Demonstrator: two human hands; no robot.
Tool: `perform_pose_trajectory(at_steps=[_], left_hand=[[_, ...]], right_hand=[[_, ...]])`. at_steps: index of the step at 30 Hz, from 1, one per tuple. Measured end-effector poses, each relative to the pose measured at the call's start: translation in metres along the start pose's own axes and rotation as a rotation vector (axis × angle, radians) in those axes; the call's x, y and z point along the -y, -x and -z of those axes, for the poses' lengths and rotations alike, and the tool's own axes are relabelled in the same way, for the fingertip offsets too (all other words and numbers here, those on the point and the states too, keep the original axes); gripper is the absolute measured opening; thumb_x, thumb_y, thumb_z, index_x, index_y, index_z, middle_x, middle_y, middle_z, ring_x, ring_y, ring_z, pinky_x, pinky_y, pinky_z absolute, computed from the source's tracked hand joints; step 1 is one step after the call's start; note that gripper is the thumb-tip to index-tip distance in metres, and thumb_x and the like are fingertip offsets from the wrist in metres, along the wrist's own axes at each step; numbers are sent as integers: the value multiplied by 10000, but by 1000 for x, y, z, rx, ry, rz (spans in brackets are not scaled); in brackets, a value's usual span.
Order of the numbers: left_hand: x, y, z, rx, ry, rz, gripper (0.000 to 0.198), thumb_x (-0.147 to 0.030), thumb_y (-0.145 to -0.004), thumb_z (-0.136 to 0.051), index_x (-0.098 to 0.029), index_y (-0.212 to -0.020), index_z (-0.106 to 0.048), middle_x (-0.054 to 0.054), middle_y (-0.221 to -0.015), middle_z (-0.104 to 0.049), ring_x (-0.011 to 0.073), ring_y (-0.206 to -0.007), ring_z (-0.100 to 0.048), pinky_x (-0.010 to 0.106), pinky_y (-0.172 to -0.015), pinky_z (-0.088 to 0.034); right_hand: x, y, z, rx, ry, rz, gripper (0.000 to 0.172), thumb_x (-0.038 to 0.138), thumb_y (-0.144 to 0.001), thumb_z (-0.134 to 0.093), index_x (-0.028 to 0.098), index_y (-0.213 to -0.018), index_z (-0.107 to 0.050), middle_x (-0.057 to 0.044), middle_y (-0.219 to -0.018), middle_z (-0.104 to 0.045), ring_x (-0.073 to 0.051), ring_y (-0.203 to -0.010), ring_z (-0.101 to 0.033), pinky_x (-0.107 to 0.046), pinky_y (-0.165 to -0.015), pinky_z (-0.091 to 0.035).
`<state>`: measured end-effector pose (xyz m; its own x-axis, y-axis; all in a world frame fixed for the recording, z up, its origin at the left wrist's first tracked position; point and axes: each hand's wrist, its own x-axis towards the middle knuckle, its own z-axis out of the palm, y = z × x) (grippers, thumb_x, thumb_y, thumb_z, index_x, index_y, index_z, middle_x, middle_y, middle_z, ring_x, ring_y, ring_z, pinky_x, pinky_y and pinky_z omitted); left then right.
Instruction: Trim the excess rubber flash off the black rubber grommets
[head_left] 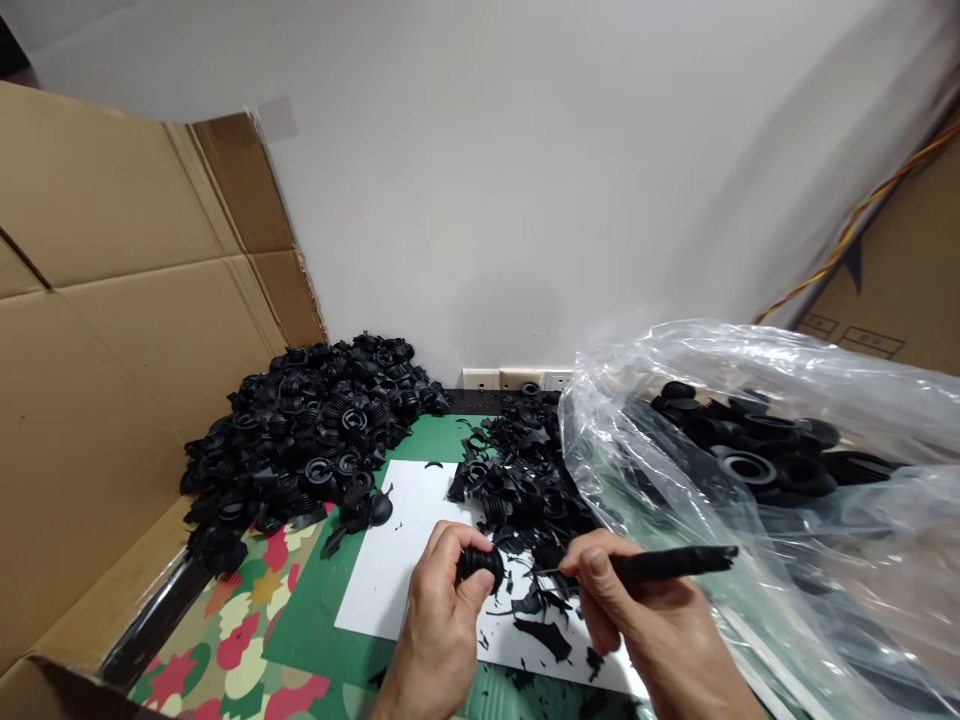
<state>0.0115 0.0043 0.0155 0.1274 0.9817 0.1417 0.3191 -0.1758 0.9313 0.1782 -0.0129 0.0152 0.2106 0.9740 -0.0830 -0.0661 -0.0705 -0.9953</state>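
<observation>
My left hand [444, 610] is closed around a black ribbed rubber part [480, 566], held above a white sheet [371, 590]. In my right hand [637, 610] is a craft knife [675, 564] with a thick black handle, gripped like a pen. Its thin tip points left toward the rubber part, with a gap between them. Black rubber scraps [544, 636] lie on the sheet below and between my hands. Just beyond my hands rises a heap of black trimmings and pieces [525, 480].
A large pile of ribbed black parts [307, 430] leans against a cardboard box wall [135, 330] at left. To the right, a clear plastic bag [622, 400] holds more black rubber parts [772, 450]. A green mat [315, 600] lies under the sheet. Wall sockets [519, 380] are behind.
</observation>
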Motion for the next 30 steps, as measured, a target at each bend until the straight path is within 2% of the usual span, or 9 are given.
perform_pose_trajectory(at_steps=[2, 5, 10, 12, 16, 24, 30], left_hand=[[0, -1, 0, 1, -13, 9, 179, -89, -775, -469, -216, -872, -550, 13, -832, -534, 197, -761, -513, 291, -656, -385], [0, -1, 1, 5, -30, -1, 179, -88, -781, -465, -216, -881, -540, 10, -838, -529, 195, -762, -507, 290, -659, -386], [1, -1, 0, -5, -20, -35, 178, -79, -784, -463, -215, -870, -539, 14, -846, -528, 198, -781, -510, 291, -688, -397], [0, -2, -1, -10, -2, -37, 178, -77, -780, -467, -215, -862, -546, 15, -841, -534, 200, -782, -517, 289, -686, -401], [0, -2, -2, -24, 24, -34, 183, -70, -774, -469, -213, -847, -556, 19, -836, -545, 201, -777, -527, 292, -685, -408], [1, -3, -4, -41, 26, -29, 160, -85, -776, -466, -210, -831, -550, 24, -821, -539, 203, -772, -520, 303, -690, -407], [2, -1, -5, -56, 21, -18, 134, -107, -791, -466, -211, -819, -544, 12, -803, -535, 195, -756, -516, 297, -688, -405]], right_hand=[[2, -1, -6, 10, -134, -57, 407, 585, -654, -693, 186, -647, -612, 50, -331, -475, -109, -367, -427, -223, -433, -308], [4, -1, -13, 61, -243, -69, 361, 510, -624, -752, 190, -734, -628, 28, -381, -555, -138, -404, -495, -229, -423, -363], [-1, 0, -22, 43, -144, 133, 227, 399, -648, -758, 201, -739, -697, -40, -790, -642, -159, -569, -575, -263, -500, -492], [-5, 1, -25, 10, -113, 188, 193, 378, -652, -756, 203, -720, -709, -60, -859, -641, -177, -621, -588, -273, -531, -512], [-11, 2, -29, -72, -123, 230, 133, 331, -645, -764, 216, -695, -720, -51, -800, -647, -189, -667, -591, -255, -538, -515], [-14, 2, -31, -93, -98, 233, 151, 345, -649, -760, 204, -674, -712, -59, -769, -639, -181, -620, -581, -243, -493, -533], [-9, 3, -31, -96, -95, 213, 197, 395, -660, -739, 202, -659, -697, -41, -712, -640, -164, -567, -570, -244, -496, -496]])
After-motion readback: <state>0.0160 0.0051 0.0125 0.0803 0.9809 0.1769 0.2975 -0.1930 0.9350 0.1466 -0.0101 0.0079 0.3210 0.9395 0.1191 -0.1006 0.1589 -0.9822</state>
